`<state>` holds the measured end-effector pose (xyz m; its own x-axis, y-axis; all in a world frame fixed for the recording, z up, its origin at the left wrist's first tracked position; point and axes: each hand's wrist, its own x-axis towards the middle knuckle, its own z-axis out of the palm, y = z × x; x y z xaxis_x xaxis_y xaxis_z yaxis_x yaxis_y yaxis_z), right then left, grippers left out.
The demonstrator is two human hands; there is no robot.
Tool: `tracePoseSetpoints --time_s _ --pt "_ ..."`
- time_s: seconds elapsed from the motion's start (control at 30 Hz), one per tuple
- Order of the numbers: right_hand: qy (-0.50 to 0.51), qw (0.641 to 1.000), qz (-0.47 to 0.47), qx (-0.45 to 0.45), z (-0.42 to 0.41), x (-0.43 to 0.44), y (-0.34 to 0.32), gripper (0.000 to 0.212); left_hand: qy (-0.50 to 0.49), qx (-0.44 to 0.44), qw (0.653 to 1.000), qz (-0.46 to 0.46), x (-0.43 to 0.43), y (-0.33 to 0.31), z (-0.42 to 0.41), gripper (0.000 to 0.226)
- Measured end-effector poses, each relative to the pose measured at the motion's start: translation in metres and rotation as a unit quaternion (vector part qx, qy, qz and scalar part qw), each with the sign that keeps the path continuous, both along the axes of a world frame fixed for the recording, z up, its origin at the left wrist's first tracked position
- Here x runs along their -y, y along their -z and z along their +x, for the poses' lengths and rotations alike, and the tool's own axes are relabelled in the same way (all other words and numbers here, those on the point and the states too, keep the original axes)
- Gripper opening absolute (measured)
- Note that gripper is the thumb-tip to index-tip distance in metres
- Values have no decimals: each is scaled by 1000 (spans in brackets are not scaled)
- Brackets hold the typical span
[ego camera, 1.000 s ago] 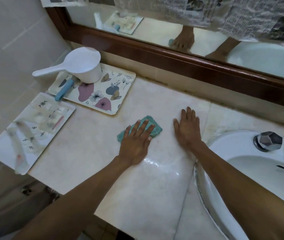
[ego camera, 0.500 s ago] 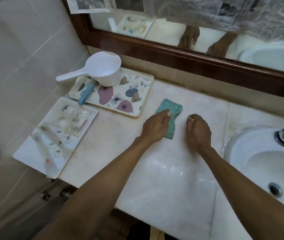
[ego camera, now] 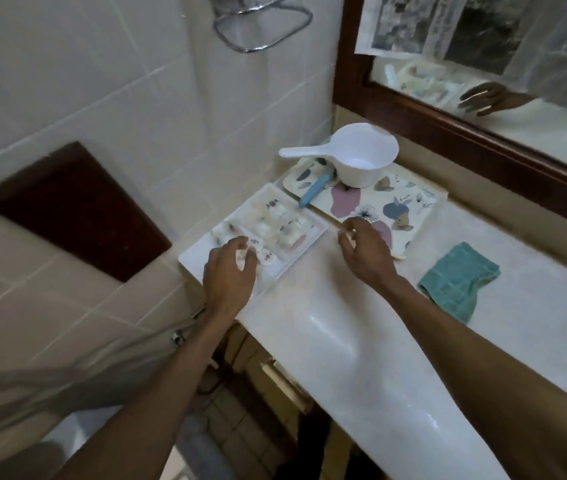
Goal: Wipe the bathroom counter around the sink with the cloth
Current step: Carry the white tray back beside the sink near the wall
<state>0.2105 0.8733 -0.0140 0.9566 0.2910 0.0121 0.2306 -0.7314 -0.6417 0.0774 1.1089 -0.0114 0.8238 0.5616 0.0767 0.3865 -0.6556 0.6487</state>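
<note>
The teal cloth [ego camera: 458, 280] lies crumpled on the pale marble counter [ego camera: 327, 327], to the right of both hands, and neither hand touches it. My left hand [ego camera: 230, 271] hovers over the near corner of a white tray [ego camera: 195, 259] at the counter's left end, with its fingers spread and curled down among the small items on it. My right hand [ego camera: 365, 252] sits at the near edge of the floral tray [ego camera: 410, 209], fingers curled, with nothing visibly held.
A white dipper [ego camera: 361, 157] and a blue-handled item [ego camera: 315, 192] stand on the floral tray. The brown mirror frame [ego camera: 483, 147] runs along the back. The tiled wall [ego camera: 102, 81] with a metal rack [ego camera: 261, 26] is on the left. Below the counter's front edge lies the floor.
My left hand has let go of the cloth, which now lies alone on the right. Both hands have moved left to the trays, and the view has swung left, away from the sink.
</note>
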Motion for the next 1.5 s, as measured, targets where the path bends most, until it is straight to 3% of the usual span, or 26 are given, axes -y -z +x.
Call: tracePoseSetpoints --time_s 0.1,0.3,0.43,0.57,0.9,1.17,1.37,1.5 --pt "-69 996 -41 -30 7 -40 9 47 -90 1 996 22 -29 15 -24 46" --pt "-94 991 -92 7 20 -85 28 70 -194 -54 968 -149 -47 34 -35 82" --pt "-59 992 -109 6 25 -98 33 82 -233 -36 938 -253 -53 37 -23 78" --pt "-40 990 -137 -19 25 -96 30 69 -250 -32 925 -283 -62 43 -19 68" --pt "-53 985 -114 -114 -15 -55 36 68 -266 0 913 -308 -43 50 -45 65" --pt "-19 992 -71 -106 -43 28 17 62 -199 25 929 -311 21 40 -53 60" --pt "54 993 -38 -93 -76 149 -14 58 -107 -13 954 -279 112 3 -39 61" --pt "115 989 -40 -83 -111 248 -28 57 -29 -17 957 -287 195 -17 -39 74"
